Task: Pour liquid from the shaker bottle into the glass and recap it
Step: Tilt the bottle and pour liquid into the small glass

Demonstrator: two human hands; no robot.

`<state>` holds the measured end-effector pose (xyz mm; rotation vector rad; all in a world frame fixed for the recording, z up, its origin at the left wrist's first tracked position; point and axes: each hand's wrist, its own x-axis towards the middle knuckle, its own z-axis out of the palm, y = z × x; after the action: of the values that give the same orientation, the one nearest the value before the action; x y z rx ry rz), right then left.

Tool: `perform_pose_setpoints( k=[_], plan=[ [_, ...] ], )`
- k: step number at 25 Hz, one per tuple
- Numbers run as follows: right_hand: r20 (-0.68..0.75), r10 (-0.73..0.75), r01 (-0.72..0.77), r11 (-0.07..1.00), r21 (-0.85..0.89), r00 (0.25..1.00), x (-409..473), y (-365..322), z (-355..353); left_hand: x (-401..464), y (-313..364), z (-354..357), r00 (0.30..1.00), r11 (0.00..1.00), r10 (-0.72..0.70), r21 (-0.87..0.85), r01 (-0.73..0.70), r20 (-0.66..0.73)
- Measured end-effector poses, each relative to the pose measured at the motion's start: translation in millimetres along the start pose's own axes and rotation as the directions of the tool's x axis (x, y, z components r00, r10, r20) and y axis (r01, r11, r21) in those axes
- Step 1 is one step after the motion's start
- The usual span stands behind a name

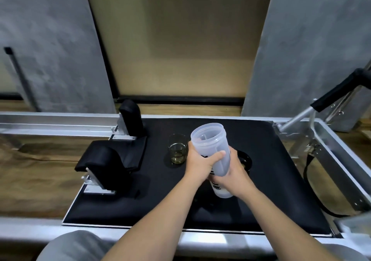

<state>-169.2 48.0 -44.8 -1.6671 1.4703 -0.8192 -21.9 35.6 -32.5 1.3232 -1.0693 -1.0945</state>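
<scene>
A translucent white shaker bottle (210, 142) with its cap off is held above a black padded platform (271, 160), its open mouth tilted up and slightly left. My left hand (200, 160) wraps its middle from the left. My right hand (236, 172) grips its lower body from the right. A small clear glass (177, 150) with a little yellowish liquid stands on the pad just left of my left hand. The black cap (246, 160) lies on the pad behind my right hand, partly hidden.
Two black padded blocks (106, 164) (131, 118) on metal brackets stand at the pad's left side. An aluminium frame (341, 160) surrounds the pad, with a black-gripped bar (339, 91) at the right. A wooden floor (40, 170) lies to the left.
</scene>
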Motion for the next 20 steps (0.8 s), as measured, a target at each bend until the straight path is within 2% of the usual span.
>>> perform_pose_setpoints(
  k=[9,20],
  plan=[
    [-0.035,-0.004,0.000,0.991,-0.131,0.999,13.4,-27.2,8.1,-4.4,10.1,-18.5,0.990,0.988,-0.137,-0.080,0.133,-0.045],
    [0.062,0.067,-0.050,0.969,-0.243,0.996,28.2,-43.2,13.2,-9.3,-11.2,-24.6,0.976,0.955,-0.212,-0.220,0.198,-0.040]
  ],
)
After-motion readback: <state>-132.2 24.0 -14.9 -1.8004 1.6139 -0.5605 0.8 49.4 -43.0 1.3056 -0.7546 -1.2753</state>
